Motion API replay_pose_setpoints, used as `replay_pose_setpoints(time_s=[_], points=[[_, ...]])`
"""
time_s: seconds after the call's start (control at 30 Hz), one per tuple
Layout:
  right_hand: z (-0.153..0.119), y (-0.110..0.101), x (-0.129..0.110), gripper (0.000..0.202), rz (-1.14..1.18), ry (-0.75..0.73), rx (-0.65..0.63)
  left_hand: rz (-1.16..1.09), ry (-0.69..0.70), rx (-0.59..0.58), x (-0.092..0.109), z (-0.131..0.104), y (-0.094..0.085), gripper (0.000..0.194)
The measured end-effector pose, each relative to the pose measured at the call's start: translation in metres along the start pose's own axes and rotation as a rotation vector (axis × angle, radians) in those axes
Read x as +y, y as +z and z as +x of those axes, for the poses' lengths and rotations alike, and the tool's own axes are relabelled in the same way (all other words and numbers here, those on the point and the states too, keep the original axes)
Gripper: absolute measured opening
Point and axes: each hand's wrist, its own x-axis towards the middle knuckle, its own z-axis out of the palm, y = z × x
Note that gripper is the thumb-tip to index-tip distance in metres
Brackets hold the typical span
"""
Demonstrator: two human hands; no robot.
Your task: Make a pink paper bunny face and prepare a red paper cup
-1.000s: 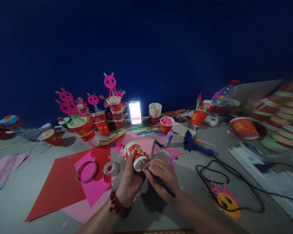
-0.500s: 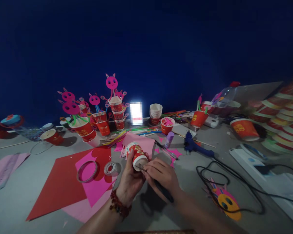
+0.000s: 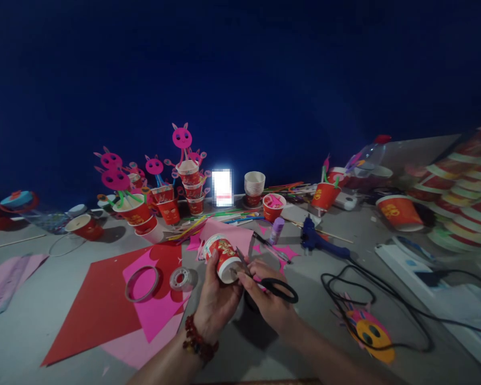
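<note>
A red paper cup (image 3: 223, 255) with a white rim lies tilted in my left hand (image 3: 218, 302), its white round end turned toward me. The fingers and thumb wrap round the cup's side. My right hand (image 3: 270, 299) is closed on black-handled scissors (image 3: 280, 289), with the handles sticking out to the right. The blades show beside the cup, and the fingertips of my right hand are against its white end. Pink paper (image 3: 234, 235) lies behind the cup.
Red paper (image 3: 96, 305), a tape roll (image 3: 181, 278) and a ring (image 3: 129, 289) lie left. Decorated cups (image 3: 168, 209) stand behind. A purple glue stick (image 3: 277, 229), a blue glue gun (image 3: 318, 240), black cable (image 3: 385, 289) and a white power strip (image 3: 417, 289) are at right.
The scissors have swung round in my right hand, so their handles now point right and show more. A blade has come up beside the cup. My left hand still holds the cup.
</note>
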Motion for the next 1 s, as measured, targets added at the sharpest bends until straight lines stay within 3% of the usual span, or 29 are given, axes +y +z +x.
replay_pose_setpoints(time_s=[0.17,0.47,0.63,0.8,1.0], points=[[0.0002,-0.0033,-0.0054,0.030,-0.031,0.019,-0.058,-0.067,-0.033,-0.018,0.0048,0.0007,-0.0013,0.029],[0.0019,-0.0043,-0.0023,0.023,0.034,-0.101,-0.071,-0.127,-0.031,-0.074,0.0094,-0.0060,0.0035,0.027],[0.0018,-0.0035,-0.0022,0.023,0.015,-0.123,-0.081,-0.123,-0.049,-0.024,0.0105,-0.0032,-0.0007,0.030],[0.0004,-0.0035,-0.0023,0.019,0.070,-0.061,-0.062,-0.145,-0.065,-0.053,0.0098,-0.0024,-0.0002,0.028],[0.0040,-0.0063,-0.0016,0.025,-0.030,-0.124,-0.110,-0.102,-0.034,-0.015,0.0109,-0.0046,0.0022,0.028]])
